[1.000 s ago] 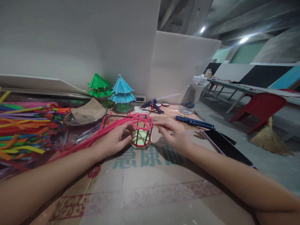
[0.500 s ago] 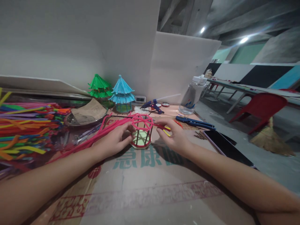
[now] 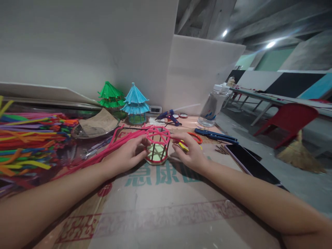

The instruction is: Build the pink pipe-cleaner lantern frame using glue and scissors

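Note:
A small octagonal frame [image 3: 157,144] stands upright on the printed cardboard [image 3: 160,214], with a pink top ring, dark posts and a pale green base edged in red. My left hand [image 3: 133,152] is curved around its left side, thumb and fingers closed on it. To the right, my right hand [image 3: 188,152] has its fingertips at the frame's upper right edge, with thumb and fingers a little apart. Long pink strips [image 3: 103,155] run behind my left hand. Orange-and-yellow scissors [image 3: 198,137] lie partly hidden behind my right hand.
Colourful strips [image 3: 26,145] lie left, beside a bowl [image 3: 97,124]. Green [image 3: 107,95] and blue [image 3: 135,103] model pavilions stand behind, near a glue gun [image 3: 169,117]. On the right are a bottle [image 3: 210,105], blue pliers [image 3: 216,135] and a phone [image 3: 254,166].
My right hand has shifted slightly left towards the frame, uncovering more of the scissors. My left hand and the frame have barely moved.

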`<act>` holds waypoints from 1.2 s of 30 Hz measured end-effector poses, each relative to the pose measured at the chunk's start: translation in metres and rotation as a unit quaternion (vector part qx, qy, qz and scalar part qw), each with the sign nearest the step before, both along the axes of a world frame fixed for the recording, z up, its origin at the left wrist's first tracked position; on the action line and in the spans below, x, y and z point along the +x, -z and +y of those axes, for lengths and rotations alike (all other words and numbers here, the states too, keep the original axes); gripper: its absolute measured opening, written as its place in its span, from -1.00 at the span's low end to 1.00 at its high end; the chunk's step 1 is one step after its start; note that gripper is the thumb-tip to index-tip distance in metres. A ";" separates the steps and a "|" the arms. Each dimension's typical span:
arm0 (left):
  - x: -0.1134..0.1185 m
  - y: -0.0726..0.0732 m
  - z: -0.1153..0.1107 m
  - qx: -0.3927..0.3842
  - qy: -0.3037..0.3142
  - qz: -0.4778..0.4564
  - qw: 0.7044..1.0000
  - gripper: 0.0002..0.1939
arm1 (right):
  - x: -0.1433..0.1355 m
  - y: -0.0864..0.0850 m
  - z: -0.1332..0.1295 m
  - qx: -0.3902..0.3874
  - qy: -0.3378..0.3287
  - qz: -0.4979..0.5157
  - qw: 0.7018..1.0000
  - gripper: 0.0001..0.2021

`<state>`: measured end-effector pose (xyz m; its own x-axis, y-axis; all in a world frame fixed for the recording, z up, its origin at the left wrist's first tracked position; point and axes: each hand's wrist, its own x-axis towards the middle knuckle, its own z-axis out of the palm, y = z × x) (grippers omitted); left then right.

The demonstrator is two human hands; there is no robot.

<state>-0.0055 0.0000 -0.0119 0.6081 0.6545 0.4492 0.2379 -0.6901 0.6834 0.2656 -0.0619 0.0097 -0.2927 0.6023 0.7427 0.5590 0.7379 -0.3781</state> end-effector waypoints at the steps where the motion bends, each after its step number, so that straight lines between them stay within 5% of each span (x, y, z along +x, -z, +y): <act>1: 0.000 0.000 0.000 0.000 0.000 0.000 1.000 -0.54 | 0.000 0.000 -0.001 -0.002 -0.001 0.005 1.000 -0.69; 7: -0.001 0.002 0.001 -0.025 0.005 0.005 1.000 -0.58 | -0.003 0.004 -0.002 -0.037 0.019 0.090 0.995 -0.66; 11: -0.001 0.005 0.005 -0.040 -0.009 -0.009 0.999 -0.68 | 0.003 0.007 0.021 -0.165 0.038 0.202 0.965 -0.59; 15: 0.002 0.004 0.006 -0.050 -0.016 -0.029 0.998 -0.71 | 0.011 0.008 0.037 -0.261 0.068 0.238 0.933 -0.78; 23: 0.001 0.003 0.001 -0.061 0.008 -0.035 0.997 -0.60 | 0.002 0.002 0.021 -0.362 0.028 0.276 0.890 -0.74; 27: -0.002 0.003 0.001 0.002 -0.032 -0.004 0.999 -0.50 | -0.001 0.003 0.021 -0.391 0.012 0.299 0.870 -0.69; 36: -0.005 -0.005 -0.004 0.127 -0.079 0.070 0.986 -0.50 | 0.001 0.014 0.026 -0.366 -0.006 0.292 0.884 -0.60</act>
<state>-0.0100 -0.0040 -0.0068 0.5762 0.6224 0.5297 0.4359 -0.7823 0.4450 0.2666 -0.0361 -0.0044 0.0022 0.9833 0.1818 0.1050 0.1806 -0.9779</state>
